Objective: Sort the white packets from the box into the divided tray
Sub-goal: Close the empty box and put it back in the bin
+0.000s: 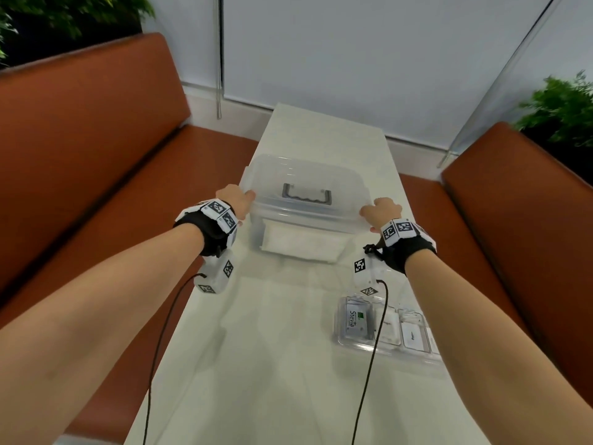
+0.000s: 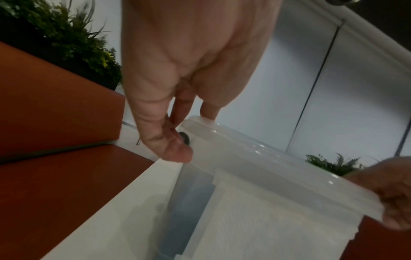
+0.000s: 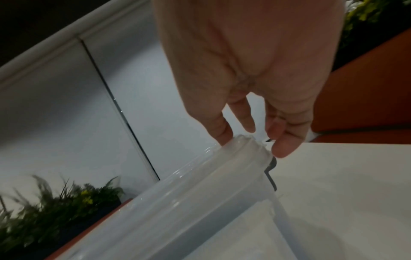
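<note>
On the white table (image 1: 288,348) the translucent box (image 1: 305,232) blurs its white packets (image 1: 301,242), both the left hand (image 1: 236,200) and right hand (image 1: 382,213) pinch its lid (image 1: 305,184), and the divided tray (image 1: 385,348) sits near right, labels mostly unreadable.

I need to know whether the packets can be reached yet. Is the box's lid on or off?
Coming off: both the left hand and right hand grip the lid, raised above the box.
</note>
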Demonstrator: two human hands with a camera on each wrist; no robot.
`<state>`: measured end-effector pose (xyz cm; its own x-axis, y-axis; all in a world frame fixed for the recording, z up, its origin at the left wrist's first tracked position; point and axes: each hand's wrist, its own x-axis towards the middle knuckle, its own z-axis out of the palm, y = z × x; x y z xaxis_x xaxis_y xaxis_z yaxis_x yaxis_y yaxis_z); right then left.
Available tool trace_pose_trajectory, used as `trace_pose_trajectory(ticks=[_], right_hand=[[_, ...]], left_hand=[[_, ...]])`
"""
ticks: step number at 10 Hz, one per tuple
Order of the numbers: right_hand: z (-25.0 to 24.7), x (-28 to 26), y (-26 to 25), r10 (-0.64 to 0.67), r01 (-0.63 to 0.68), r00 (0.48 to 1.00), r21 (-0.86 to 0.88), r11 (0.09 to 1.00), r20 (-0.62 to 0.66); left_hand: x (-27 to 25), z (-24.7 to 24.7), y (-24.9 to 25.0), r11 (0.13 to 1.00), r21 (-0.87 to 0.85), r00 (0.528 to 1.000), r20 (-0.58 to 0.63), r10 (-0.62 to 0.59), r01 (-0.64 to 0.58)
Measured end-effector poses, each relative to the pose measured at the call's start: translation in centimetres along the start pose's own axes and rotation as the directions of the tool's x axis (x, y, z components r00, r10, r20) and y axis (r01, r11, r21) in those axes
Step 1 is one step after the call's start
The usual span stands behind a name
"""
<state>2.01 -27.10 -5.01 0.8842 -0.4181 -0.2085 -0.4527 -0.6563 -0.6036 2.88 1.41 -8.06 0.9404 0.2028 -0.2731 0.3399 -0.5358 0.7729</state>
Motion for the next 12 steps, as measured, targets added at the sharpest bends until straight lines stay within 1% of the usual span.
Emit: trace_pose_trajectory(ticks=[1,2,3,4,5,6,7,8,9,10,11,12], right_hand=[[-0.4,0.2,0.4,0.048,-0.052,0.998,0.124,0.991,0.032],[-0.8,0.3,1.0,0.086,-0.104,0.992,0.207,0.973,0.092],[-0.7,0.5,1.3,0.117,-0.148,0.986,0.298,0.943,0.12],[-0.5,0.8,1.5,0.138,-0.173,0.983,0.345,0.923,0.125],[-0.2,1.1,1.8,0.124,-0.168,0.983,0.388,0.906,0.135],[-0.4,0.7,1.7,0.11,-0.146,0.987,0.374,0.916,0.117],[-0.9,-0.4,1.3,0.064,-0.096,0.991,0.301,0.949,0.116],[-2.5,-1.8,0.6,-0.019,0.011,0.996,0.099,0.995,0.082],[-4.4,-3.1,0.1,-0.163,0.164,0.986,-0.007,0.986,0.028],[-6.0,-5.2,0.3,-0.3,0.304,0.951,-0.048,0.951,0.077],[-6.9,-7.5,1.1,-0.447,0.465,0.882,-0.124,0.877,0.146],[-7.1,-9.6,3.3,-0.546,0.581,0.812,-0.2,0.789,0.206]], left_hand=[[0.3,0.0,0.7,0.989,-0.142,0.998,-0.046,-0.048,0.041],[0.8,0.2,0.9,0.982,-0.177,0.994,-0.071,-0.084,0.071],[1.6,0.4,0.7,0.981,-0.179,0.992,-0.085,-0.093,0.077],[2.2,0.4,0.5,0.982,-0.173,0.992,-0.091,-0.089,0.072],[2.8,0.5,0.2,0.975,-0.208,0.992,-0.079,-0.096,0.078],[2.9,0.7,0.1,0.966,-0.244,0.99,-0.089,-0.107,0.082],[2.3,0.5,0.5,0.973,-0.222,0.994,-0.071,-0.083,0.066],[0.8,0.0,1.8,0.998,-0.011,0.991,-0.117,-0.062,0.062],[-1.9,-0.4,4.2,0.985,0.154,0.948,-0.292,0.126,-0.084],[-5.2,0.2,6.1,0.909,0.169,0.879,-0.239,0.412,-0.38],[-9.0,1.6,7.0,0.799,0.207,0.824,0.078,0.561,-0.564],[-12.3,3.6,6.1,0.743,0.215,0.764,0.317,0.561,-0.635]])
